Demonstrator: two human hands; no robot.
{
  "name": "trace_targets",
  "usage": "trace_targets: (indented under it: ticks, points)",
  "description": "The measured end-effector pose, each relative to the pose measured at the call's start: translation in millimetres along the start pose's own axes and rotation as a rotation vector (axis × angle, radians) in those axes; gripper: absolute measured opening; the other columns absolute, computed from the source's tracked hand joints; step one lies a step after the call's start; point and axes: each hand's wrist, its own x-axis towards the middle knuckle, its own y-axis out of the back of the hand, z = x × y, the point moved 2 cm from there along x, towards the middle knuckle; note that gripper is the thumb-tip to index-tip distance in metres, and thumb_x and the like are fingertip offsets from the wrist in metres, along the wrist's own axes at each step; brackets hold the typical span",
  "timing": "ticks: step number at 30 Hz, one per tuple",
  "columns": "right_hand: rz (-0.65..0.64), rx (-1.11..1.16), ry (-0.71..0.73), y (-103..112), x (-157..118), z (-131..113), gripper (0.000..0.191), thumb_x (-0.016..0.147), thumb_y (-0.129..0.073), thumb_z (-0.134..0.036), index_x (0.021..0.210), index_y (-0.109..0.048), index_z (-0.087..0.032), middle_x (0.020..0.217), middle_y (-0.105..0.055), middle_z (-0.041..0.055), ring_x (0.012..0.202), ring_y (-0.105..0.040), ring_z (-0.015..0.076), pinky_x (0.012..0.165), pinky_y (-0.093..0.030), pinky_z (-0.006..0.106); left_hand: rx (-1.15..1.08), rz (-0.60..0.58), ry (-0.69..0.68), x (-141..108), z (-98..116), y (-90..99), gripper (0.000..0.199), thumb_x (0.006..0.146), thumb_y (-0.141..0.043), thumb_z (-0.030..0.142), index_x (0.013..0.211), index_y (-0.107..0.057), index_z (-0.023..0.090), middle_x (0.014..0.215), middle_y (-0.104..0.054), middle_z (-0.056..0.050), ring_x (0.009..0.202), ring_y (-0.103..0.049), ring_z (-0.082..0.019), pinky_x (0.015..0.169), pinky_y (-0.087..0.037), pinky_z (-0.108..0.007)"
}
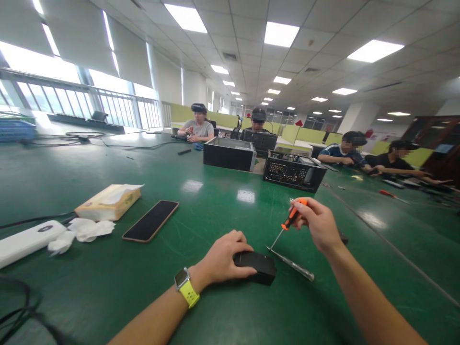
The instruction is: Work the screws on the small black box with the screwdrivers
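Rectangular white ceiling panels (281, 34) light the room brightly from twelve o'clock; glare washes out the tall, partly shaded windows (46, 67) at ten. Pale reflections spot the glossy green worktop (201, 297); wide-angle distortion stretches the edges.

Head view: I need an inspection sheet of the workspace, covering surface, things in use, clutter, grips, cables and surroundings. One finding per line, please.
Surface: green table, glossy, reflecting lights.
Things in use: black block; orange screwdriver; silvery tool lying beside the block.
Clutter: phone, tissue pack, crumpled tissues and white device, all left.
Grips: left hand holds the block on the table; right hand holds the screwdriver, shaft down by the tool's thin end; contact unclear.
Cables: black cables far left; more near left, blurred.
Surroundings: two open-looking computer cases ahead; four people beyond; windows left.
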Motion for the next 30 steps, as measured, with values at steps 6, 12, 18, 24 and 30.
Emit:
trace_targets:
  ticks: [6,12,18,24,30]
  points:
    - [-0.089,-0.106,0.044,-14.0,-12.4,1.8,0.031,0.081,-0.069,-0.045,0.087,-0.064,-0.015,0.065,-0.065,-0.0002,0.045,-0.056,0.0098,0.041,-0.046,0.022,0.018,0.000,-0.022,-0.2,0.9,-0.5,0.040,0.074,-0.078,0.048,0.104,-0.073,0.021,0.094,-0.060,-0.006,0.087,-0.057,-0.022,0.077,-0.049,-0.031]
    - [-0.118,-0.155,0.079,-14.0,-14.8,-1.6,0.029,0.084,-0.066,-0.042,0.090,-0.064,-0.014,0.070,-0.065,0.0009,0.048,-0.056,0.0095,0.043,-0.047,0.022,0.032,-0.013,-0.029,1.2,1.7,1.5,0.042,0.075,-0.076,0.050,0.104,-0.073,0.020,0.094,-0.061,-0.006,0.087,-0.057,-0.022,0.077,-0.049,-0.031]
    - [-0.127,-0.178,0.089,-18.3,-16.5,-1.7,0.029,0.084,-0.065,-0.043,0.090,-0.064,-0.015,0.069,-0.065,0.0008,0.047,-0.055,0.0100,0.042,-0.047,0.022,0.031,-0.010,-0.030,1.6,2.6,1.5,0.042,0.075,-0.075,0.052,0.103,-0.073,0.020,0.093,-0.061,-0.006,0.086,-0.057,-0.022,0.076,-0.049,-0.031]
    - [-0.174,-0.375,0.279,-11.6,-17.2,-10.9,0.026,0.086,-0.064,-0.035,0.105,-0.070,-0.019,0.091,-0.065,0.0050,0.070,-0.062,0.0150,0.052,-0.049,0.023,0.043,-0.016,-0.029,0.9,2.0,1.5,0.043,0.075,-0.076,0.051,0.105,-0.073,0.020,0.095,-0.061,-0.006,0.087,-0.057,-0.023,0.077,-0.049,-0.031]
    - [-0.116,-0.800,0.606,-1.6,-22.9,-28.6,0.039,0.082,-0.072,-0.040,0.114,-0.069,-0.019,0.071,-0.066,0.0007,0.055,-0.057,0.0131,0.054,-0.047,0.025,0.046,-0.022,-0.020,0.0,2.3,1.6,0.041,0.075,-0.077,0.049,0.104,-0.073,0.020,0.096,-0.061,-0.006,0.088,-0.057,-0.023,0.077,-0.049,-0.031]
